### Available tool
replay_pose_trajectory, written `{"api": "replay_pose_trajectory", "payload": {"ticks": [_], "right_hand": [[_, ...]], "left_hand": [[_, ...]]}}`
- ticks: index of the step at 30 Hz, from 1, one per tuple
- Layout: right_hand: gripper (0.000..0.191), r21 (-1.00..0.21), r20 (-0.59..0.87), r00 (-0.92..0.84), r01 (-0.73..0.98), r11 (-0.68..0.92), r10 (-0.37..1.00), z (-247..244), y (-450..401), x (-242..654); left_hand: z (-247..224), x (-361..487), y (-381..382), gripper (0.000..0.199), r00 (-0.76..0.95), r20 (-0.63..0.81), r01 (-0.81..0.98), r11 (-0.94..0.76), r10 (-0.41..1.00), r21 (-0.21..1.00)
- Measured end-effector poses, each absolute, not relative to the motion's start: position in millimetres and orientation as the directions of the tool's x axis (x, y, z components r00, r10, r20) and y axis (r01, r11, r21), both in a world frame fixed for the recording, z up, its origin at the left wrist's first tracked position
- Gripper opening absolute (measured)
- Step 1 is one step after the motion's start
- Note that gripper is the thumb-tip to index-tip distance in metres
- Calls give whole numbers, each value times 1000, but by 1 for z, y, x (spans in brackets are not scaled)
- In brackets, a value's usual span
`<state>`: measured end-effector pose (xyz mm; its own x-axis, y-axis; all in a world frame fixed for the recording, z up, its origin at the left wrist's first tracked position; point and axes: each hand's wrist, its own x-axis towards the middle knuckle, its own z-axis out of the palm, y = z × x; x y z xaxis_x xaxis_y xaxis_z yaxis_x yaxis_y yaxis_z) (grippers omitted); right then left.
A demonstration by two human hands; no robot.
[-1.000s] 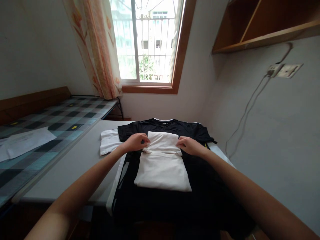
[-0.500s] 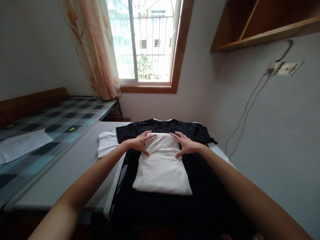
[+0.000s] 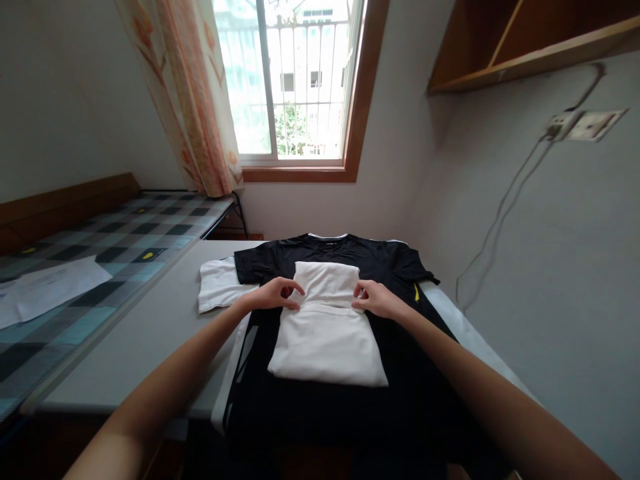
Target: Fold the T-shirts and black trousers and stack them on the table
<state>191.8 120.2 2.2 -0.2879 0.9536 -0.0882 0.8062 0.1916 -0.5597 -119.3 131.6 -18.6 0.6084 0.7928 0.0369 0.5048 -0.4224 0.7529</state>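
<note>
One white folded cloth (image 3: pixel 327 347) lies on a black shirt (image 3: pixel 390 263) spread over the desk (image 3: pixel 150 327), between its near and far edges. Left hand (image 3: pixel 277 293) and right hand (image 3: pixel 377 298) flank the cloth's far panel (image 3: pixel 327 280), fingers curled at its side edges; whether they pinch fabric cannot be told. Step in hand, apparently: adjusting that panel. Next move: seemingly calls for even handling of both sides.

A folded white cloth (image 3: pixel 327 347) hides the middle of a black shirt (image 3: pixel 395 347), whose hem is lost in darkness at the near edge of the tabletop (image 3: pixel 145 347); both forearms (image 3: pixel 170 363) and a wooden wall shelf (image 3: pixel 535 57) run out of frame.
</note>
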Motion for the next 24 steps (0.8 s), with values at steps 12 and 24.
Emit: {"api": "replay_pose_trajectory", "payload": {"ticks": [12, 24], "right_hand": [[10, -535, 117, -216, 809, 245, 969, -29, 100, 197], [50, -631, -4, -357, 725, 274, 934, 9, 201, 196]], "left_hand": [[-20, -117, 124, 49, 486, 43, 598, -368, 873, 712], [3, -91, 205, 77, 439, -16, 703, -333, 898, 628]]}}
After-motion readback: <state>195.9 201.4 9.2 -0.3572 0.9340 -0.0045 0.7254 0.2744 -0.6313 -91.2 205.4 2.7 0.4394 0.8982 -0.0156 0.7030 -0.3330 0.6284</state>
